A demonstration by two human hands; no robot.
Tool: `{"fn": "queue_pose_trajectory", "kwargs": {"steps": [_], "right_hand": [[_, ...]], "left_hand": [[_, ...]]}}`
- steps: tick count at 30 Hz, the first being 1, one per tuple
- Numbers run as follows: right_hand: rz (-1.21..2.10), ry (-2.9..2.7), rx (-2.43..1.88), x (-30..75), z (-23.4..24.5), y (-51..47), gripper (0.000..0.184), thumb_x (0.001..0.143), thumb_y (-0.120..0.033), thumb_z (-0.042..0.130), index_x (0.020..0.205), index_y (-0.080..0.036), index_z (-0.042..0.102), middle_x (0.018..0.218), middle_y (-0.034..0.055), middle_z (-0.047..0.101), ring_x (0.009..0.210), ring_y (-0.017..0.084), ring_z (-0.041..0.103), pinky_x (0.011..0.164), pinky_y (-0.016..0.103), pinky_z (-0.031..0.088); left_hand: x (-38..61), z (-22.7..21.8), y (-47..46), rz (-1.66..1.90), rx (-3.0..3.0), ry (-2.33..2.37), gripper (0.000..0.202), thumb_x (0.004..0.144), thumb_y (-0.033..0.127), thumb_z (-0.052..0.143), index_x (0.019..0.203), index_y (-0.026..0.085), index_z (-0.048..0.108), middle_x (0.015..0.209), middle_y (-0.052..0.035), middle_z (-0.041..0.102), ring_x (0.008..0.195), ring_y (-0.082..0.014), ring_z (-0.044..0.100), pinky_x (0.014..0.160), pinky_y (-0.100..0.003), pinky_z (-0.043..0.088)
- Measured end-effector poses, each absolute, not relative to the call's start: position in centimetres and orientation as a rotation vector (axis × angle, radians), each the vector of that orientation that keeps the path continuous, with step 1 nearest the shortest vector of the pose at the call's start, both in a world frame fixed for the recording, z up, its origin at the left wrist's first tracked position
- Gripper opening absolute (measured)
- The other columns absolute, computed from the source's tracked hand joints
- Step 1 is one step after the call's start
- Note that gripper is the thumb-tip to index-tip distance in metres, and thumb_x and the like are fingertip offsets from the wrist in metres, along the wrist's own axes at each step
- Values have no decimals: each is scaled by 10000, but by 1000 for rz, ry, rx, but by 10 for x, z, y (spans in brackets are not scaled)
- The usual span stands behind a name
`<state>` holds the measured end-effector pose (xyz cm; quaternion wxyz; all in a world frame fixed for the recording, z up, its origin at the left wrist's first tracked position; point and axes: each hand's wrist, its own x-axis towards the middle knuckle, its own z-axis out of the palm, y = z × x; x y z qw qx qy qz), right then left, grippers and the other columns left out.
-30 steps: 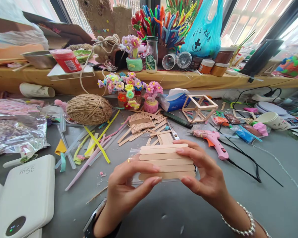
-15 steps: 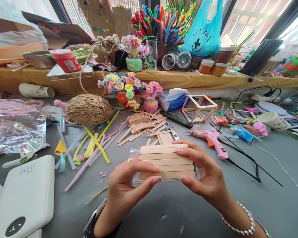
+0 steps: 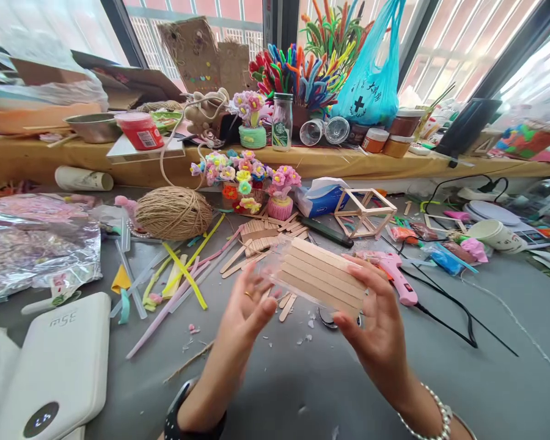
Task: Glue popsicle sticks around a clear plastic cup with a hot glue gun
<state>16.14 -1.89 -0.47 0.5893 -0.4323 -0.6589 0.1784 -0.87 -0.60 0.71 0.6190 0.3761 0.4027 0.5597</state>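
Observation:
My right hand [image 3: 376, 311] grips the right end of a row of popsicle sticks [image 3: 323, 275] laid side by side. Clear plastic [image 3: 279, 269] shows along the row's left and lower edges. Tilted, the row hangs above the grey table with its right end lower. My left hand [image 3: 254, 299] is just left of it, fingers apart and slightly blurred, holding nothing. Loose popsicle sticks [image 3: 256, 238] lie in a pile behind, and a few more poke out below the row. To the right of my right hand lies a pink hot glue gun [image 3: 398, 278].
A stick-built cube frame [image 3: 364, 211] stands behind, near a blue tissue pack [image 3: 323, 198]. At left are a twine ball [image 3: 174, 214], yellow strips [image 3: 183, 275] and a white power bank [image 3: 59, 360]. The glue gun's black cord [image 3: 449, 321] runs across the right side.
My left hand has let go of the stick row and moved left, its fingers opening. My right hand keeps hold, and the row has tilted. The camera view has shifted upward.

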Motion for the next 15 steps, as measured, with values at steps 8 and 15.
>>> {"fn": "queue_pose_trajectory", "kwargs": {"steps": [8, 15], "right_hand": [[346, -1735, -988, 149, -8, -25, 529, 728, -306, 629, 1202, -262, 396, 1234, 84, 399, 1170, 252, 379, 930, 458, 395], [317, -1916, -955, 152, -2, -25, 505, 821, -406, 467, 1277, -220, 352, 1248, 80, 417, 1171, 230, 386, 971, 404, 357]], "left_hand": [[2, 11, -17, 1104, 727, 758, 441, 758, 377, 585, 1149, 193, 497, 1209, -93, 547, 1178, -279, 438, 989, -430, 317], [-6, 17, -9, 1202, 765, 793, 452, 789, 352, 524, 1206, 185, 471, 1180, -79, 581, 1168, -273, 451, 973, -398, 344]]}}
